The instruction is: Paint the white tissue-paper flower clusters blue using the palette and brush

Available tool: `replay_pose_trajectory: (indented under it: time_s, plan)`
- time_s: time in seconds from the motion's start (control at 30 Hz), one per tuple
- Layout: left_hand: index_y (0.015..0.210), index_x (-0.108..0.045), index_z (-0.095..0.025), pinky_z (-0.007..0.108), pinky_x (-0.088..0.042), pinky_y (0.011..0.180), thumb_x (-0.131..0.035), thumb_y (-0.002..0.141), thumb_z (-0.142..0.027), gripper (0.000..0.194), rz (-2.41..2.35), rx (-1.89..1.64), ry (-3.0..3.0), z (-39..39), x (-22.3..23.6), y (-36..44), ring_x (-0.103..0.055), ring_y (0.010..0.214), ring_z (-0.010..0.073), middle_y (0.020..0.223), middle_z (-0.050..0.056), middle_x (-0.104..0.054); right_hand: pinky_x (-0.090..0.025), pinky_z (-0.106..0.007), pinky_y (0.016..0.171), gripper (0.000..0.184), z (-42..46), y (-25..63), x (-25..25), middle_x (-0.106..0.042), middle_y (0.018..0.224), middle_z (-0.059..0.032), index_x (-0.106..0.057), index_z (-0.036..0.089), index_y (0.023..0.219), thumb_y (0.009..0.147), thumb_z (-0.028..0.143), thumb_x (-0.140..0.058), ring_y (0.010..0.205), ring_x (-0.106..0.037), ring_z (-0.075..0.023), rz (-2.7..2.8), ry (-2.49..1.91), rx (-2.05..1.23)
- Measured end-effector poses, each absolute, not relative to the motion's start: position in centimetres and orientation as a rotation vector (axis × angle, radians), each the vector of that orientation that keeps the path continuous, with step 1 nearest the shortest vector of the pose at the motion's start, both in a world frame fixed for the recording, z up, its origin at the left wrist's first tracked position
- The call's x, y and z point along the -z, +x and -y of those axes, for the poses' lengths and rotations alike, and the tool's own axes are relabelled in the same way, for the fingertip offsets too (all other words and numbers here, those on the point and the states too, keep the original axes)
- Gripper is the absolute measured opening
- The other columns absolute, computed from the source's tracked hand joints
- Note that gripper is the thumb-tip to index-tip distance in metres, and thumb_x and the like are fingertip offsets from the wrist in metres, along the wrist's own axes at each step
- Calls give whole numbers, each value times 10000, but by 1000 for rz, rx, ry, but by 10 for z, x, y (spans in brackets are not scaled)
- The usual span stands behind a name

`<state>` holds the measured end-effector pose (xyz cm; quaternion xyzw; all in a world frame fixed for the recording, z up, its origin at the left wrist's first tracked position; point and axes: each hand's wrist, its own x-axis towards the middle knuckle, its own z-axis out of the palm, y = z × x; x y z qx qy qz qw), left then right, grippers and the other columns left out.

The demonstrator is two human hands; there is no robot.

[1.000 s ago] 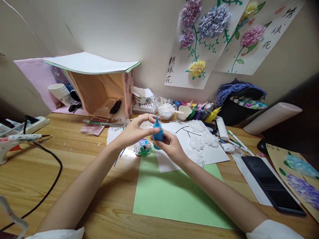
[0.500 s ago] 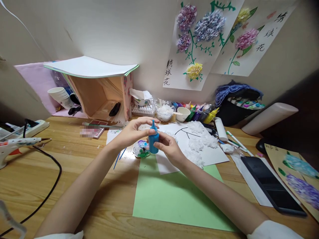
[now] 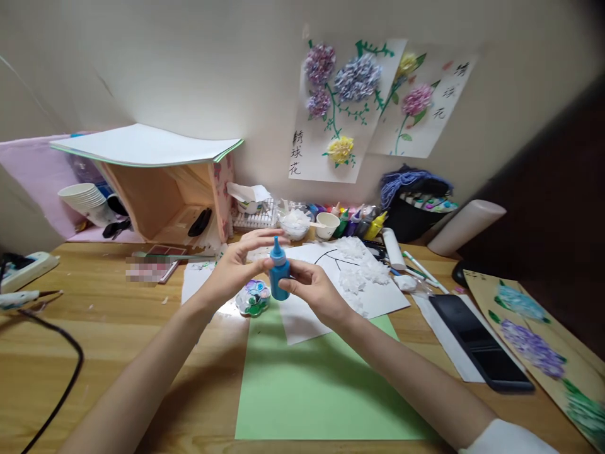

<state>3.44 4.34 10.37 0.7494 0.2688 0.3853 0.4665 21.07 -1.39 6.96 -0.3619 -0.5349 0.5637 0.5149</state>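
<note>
A blue squeeze bottle of paint [image 3: 280, 280] with a pointed nozzle stands upright in my right hand [image 3: 314, 287], whose thumb and fingers are wrapped around its lower body. My left hand [image 3: 239, 268] is beside the bottle on its left, fingers stretched out behind the nozzle and apart. Its thumb lies by the bottle's shoulder; I cannot tell whether it touches. Below the hands are a flower-shaped palette [image 3: 254, 299] with green and purple paint and a white sheet [image 3: 302, 325] with black branch lines and white crumpled paper petals [image 3: 352, 274].
Green paper [image 3: 316, 391] lies under the white sheet. Behind are a bowl of white scraps [image 3: 295, 222], a paper cup [image 3: 327, 225] and several paint bottles [image 3: 375, 225]. A phone [image 3: 482, 343] lies at right, a glue gun [image 3: 23, 299] and black cable at left. A cardboard box [image 3: 165, 195] stands at the back.
The view has turned to the right and tipped up slightly. My left fingers have straightened and opened away from the bottle's top. The right hand keeps its hold on the paint bottle.
</note>
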Motion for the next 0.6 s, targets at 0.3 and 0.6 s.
replay_pose_trajectory:
  time_s: [0.3, 0.6]
  plan:
    - [1301, -580, -288, 519, -288, 1171, -518, 874, -628, 549, -917, -752, 1920, -38, -84, 54, -410, 1394, 341, 1473, 82, -521, -557, -459, 921, 473, -45, 387, -101, -761, 1035, -117, -713, 150, 955, 631, 484, -799, 972, -710, -273, 1215, -1383, -443]
    - [1105, -669, -294, 515, -367, 1130, -496, 931, -510, 327, -879, -682, 2056, -27, -78, 91, -496, 1310, 293, 1366, 58, -585, -557, -324, 860, 365, -136, 446, -121, -776, 987, -119, -735, 101, 957, 629, 247, -802, 937, -714, -232, 1405, -1667, -288]
